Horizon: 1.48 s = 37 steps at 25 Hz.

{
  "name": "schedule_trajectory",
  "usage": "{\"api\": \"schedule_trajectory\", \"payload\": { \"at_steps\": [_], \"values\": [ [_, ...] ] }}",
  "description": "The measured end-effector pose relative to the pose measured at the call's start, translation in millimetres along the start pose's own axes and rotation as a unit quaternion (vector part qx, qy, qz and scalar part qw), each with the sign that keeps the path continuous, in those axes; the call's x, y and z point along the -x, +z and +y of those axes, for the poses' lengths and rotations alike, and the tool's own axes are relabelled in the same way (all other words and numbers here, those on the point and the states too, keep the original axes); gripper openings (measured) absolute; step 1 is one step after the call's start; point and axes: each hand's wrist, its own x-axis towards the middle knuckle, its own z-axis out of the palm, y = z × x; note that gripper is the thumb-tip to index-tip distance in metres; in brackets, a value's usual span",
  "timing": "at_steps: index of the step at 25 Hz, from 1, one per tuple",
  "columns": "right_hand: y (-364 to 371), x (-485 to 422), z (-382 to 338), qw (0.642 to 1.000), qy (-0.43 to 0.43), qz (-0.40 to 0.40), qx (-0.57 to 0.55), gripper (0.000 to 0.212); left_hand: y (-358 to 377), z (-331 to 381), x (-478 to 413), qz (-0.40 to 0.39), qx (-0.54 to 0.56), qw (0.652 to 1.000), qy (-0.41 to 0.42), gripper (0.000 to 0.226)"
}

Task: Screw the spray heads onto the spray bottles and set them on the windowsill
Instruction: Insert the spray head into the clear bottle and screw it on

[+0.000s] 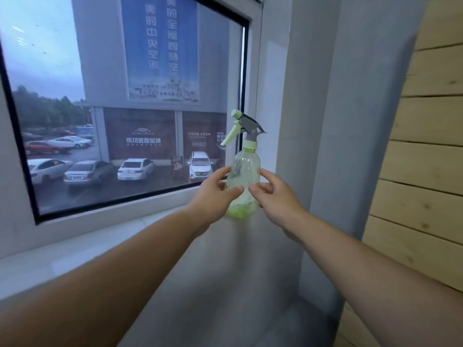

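Observation:
A clear spray bottle [244,166] with a pale green base stands upright on the windowsill [75,249], at its right end beside the wall. A green and grey spray head [244,126] sits on its neck, with the trigger pointing left toward the glass. My left hand [215,196] wraps the bottle's lower left side, thumb across the front. My right hand [275,196] mirrors it on the lower right side. Both hands' fingertips touch the bottle in a loose hold.
The window pane [125,108] rises directly behind the sill, showing parked cars outside. A grey wall column [325,121] stands just right of the bottle. Pale wood panelling [426,146] covers the far right.

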Motion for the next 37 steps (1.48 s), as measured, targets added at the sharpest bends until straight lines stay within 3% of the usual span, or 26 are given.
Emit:
{"api": "schedule_trajectory", "payload": {
  "at_steps": [3, 10, 15, 18, 22, 27, 31, 35, 37],
  "values": [
    [8.0, -41.1, 12.4, 0.999, 0.015, 0.016, 0.032, 0.036, -1.8, -15.5, -44.2, 0.029, -0.041, 0.999, -0.016, 0.059],
    [18.5, -89.7, 44.2, 0.996, 0.019, 0.036, 0.076, 0.051, 1.9, -35.0, -78.2, 0.086, -0.023, 0.995, -0.045, 0.037],
    [19.9, -102.9, 52.9, 0.994, 0.022, 0.048, 0.094, 0.049, 1.2, -39.6, -88.1, 0.103, -0.034, 0.993, -0.052, 0.05],
    [21.6, -106.8, 59.5, 0.995, 0.03, 0.05, 0.085, 0.052, 1.8, -42.4, -89.5, 0.107, -0.054, 0.991, -0.06, 0.043],
    [22.1, -104.4, 62.2, 0.994, 0.034, 0.05, 0.096, 0.059, -0.7, -44.2, -83.5, 0.113, -0.071, 0.989, -0.062, 0.067],
    [6.3, -71.6, 59.3, 0.992, 0.039, 0.058, 0.108, 0.054, -9.6, -38.9, -60.1, 0.117, -0.059, 0.989, -0.065, 0.076],
    [-14.8, -18.2, 62.1, 0.993, 0.038, 0.067, 0.088, 0.042, -5.6, -27.0, -15.3, 0.108, 0.0, 0.991, -0.077, 0.067],
    [-44.4, 63.3, 76.5, 0.993, 0.059, 0.071, 0.073, 0.028, 20.2, -33.8, 50.0, 0.024, 0.115, 0.988, -0.101, 0.045],
    [-58.1, 111.5, 93.3, 0.991, 0.088, 0.066, 0.076, 0.02, 46.0, -53.1, 87.5, -0.037, 0.095, 0.986, -0.135, 0.036]
  ]
}}
